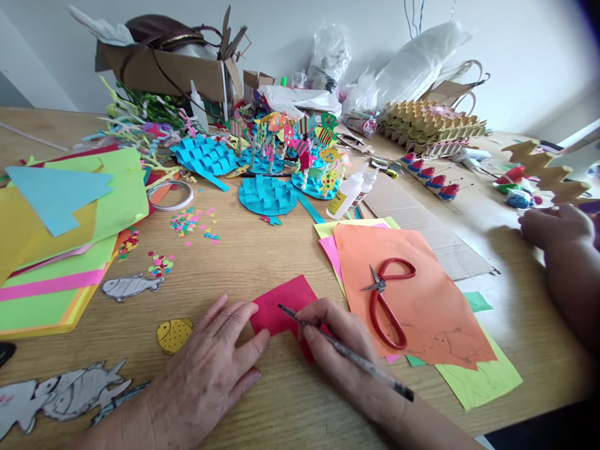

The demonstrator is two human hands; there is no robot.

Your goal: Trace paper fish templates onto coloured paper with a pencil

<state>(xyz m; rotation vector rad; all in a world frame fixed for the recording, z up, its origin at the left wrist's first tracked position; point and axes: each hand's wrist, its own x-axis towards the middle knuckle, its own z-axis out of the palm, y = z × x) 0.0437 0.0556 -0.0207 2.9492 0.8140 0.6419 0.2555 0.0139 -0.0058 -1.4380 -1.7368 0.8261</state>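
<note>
A small red paper sheet point(280, 306) lies on the wooden table point(244, 256) right in front of me. My left hand point(213, 359) rests flat on the table, fingers spread, with its fingertips pinning the red paper's left corner. My right hand point(340, 350) is closed around a thin grey pencil point(344, 352), whose tip touches the red paper near its middle. Red-handled scissors point(387, 300) lie on an orange sheet point(417, 300) just right of my right hand.
Stacked coloured papers point(60, 237) fill the left side, with cut-out paper fish point(131, 285) and confetti nearby. Blue paper discs with fish decorations point(281, 165), glue bottles point(347, 190), a cardboard box point(159, 69) and egg trays point(431, 122) stand behind. Another person's hand point(557, 228) works at the right.
</note>
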